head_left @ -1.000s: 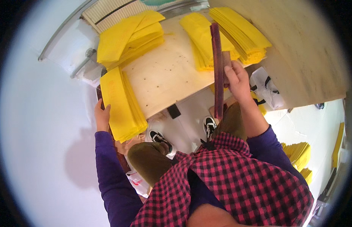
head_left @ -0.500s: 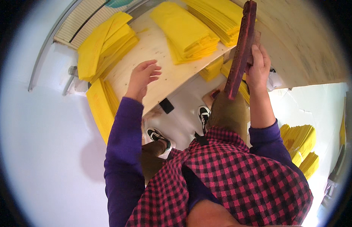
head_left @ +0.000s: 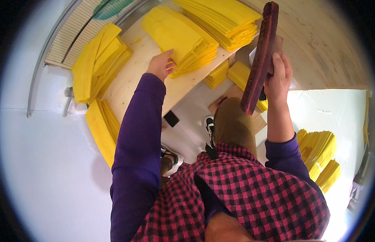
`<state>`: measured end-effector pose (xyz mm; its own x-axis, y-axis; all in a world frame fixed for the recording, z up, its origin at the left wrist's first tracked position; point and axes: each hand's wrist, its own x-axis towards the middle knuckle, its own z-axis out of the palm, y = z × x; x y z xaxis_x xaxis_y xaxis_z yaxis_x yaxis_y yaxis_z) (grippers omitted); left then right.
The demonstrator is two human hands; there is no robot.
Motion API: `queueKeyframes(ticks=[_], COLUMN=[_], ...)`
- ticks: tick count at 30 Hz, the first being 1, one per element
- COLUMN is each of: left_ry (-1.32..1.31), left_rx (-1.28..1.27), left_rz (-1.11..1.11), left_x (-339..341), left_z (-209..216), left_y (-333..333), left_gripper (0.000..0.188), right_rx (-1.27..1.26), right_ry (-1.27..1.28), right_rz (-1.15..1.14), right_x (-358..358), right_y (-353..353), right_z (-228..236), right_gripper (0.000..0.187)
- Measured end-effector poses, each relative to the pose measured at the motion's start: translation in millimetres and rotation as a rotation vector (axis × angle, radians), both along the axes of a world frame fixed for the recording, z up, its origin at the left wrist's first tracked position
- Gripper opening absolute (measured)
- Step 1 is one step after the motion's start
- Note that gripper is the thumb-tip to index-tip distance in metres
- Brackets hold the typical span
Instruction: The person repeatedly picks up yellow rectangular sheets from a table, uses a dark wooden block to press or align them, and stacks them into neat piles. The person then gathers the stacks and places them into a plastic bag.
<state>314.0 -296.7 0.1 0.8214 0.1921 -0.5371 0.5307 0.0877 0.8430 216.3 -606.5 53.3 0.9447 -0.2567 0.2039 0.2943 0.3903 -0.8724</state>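
My right hand (head_left: 279, 76) grips the wooden handle of a long, dark-red stained stamp (head_left: 260, 60). It is held up in the air, tilted, with its far end near the top of the view. My left hand (head_left: 161, 65) is over the table with its fingers loosely bent and nothing in them. Its fingertips are at the near left edge of a stack of folded yellow fabric sheets (head_left: 177, 36); whether they touch it I cannot tell. Another yellow stack (head_left: 223, 20) lies just to the right of that one.
The pale wooden table (head_left: 133, 82) also bears a yellow stack (head_left: 94, 64) at the left. More yellow bundles (head_left: 100, 121) hang by its left edge. Others lie below the table (head_left: 217, 74) and on the floor at the right (head_left: 318, 151). A wooden board (head_left: 316, 52) stands far right.
My left hand has reached forward and right to the middle yellow stack. The stamp has tilted slightly in my right hand, and the whole view has shifted a little.
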Motion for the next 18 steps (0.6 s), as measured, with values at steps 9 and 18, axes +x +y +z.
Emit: queueKeyframes(ticks=[9, 18], left_ry=[0.054, -0.194], left_rx=[-0.121, -0.388], left_rz=[0.039, 0.155], left_x=[37.7, 45.0], left_z=[-4.7, 4.7], left_y=[-2.1, -5.2], left_gripper=[0.019, 0.023], right_rx=[-0.032, -0.102], right_ry=[0.055, 0.036], right_rz=[-0.034, -0.004], right_x=[9.0, 7.4], right_y=[-6.5, -10.5], right_z=[-15.6, -15.1], right_gripper=[0.020, 0.019])
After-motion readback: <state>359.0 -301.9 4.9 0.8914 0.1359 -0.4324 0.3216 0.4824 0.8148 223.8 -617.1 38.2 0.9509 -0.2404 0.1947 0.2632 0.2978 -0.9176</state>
